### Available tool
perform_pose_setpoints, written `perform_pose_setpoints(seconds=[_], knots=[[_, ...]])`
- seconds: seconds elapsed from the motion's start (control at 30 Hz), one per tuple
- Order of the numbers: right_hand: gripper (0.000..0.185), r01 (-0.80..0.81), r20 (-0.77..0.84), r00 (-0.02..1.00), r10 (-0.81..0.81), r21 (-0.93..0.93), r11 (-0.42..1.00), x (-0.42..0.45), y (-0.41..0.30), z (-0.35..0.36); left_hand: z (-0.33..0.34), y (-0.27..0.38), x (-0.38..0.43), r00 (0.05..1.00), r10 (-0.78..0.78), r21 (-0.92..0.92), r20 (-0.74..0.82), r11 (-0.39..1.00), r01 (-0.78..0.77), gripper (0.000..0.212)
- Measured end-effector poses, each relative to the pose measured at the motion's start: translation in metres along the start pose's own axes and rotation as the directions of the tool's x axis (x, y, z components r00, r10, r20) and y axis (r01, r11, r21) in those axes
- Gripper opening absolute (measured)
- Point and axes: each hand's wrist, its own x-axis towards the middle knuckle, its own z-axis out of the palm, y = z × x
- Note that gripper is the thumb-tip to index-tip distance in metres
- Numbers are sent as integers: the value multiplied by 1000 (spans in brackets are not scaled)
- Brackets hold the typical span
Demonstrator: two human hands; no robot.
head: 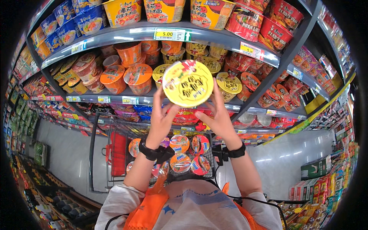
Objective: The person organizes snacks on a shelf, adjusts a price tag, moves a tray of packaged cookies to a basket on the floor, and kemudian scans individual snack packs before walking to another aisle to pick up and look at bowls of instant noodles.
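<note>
Between my two hands I hold a yellow instant noodle cup (pixel 188 83) up in front of the shelf, its printed lid facing me. My left hand (pixel 161 119) grips its left side, and my right hand (pixel 218 118) grips its right side. Behind it, on the middle shelf, stand more yellow noodle cups (pixel 229 84), partly covered by the held one. Orange noodle cups (pixel 139 77) sit to the left of it. Below my forearms, a wire shopping cart (pixel 115 122) carries several noodle cups (pixel 180 163) with orange, red and purple lids.
The upper shelf edge (pixel 138 33) bears price tags and large noodle tubs (pixel 166 11). A dark shelf post (pixel 276 61) slants down at right. A red panel (pixel 118 153) is on the cart's left part. Grey floor (pixel 67 146) shows on both sides, and boxed goods (pixel 316 168) stand at right.
</note>
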Motion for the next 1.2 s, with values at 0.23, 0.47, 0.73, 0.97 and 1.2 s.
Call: perform_pose_setpoints(seconds=[0.23,0.47,0.73,0.97,1.2], knots=[[107,-37,-101,994,32,-44,998,40,27,-27,29,-9,49,996,-78,246,45,967,64,82],[104,39,-263,963,-56,-70,997,107,99,-97,64,-73,146,981,23,508,192,853,-119,81],[61,-82,-196,980,42,-197,977,107,135,-132,80,-90,150,927,2,667,374,694,-270,54],[51,25,-108,991,-80,-437,899,109,148,-116,62,-112,149,896,-19,723,444,598,-346,47],[25,-166,-26,986,165,-87,982,23,89,-96,22,-48,16,932,49,591,360,761,-268,19]])
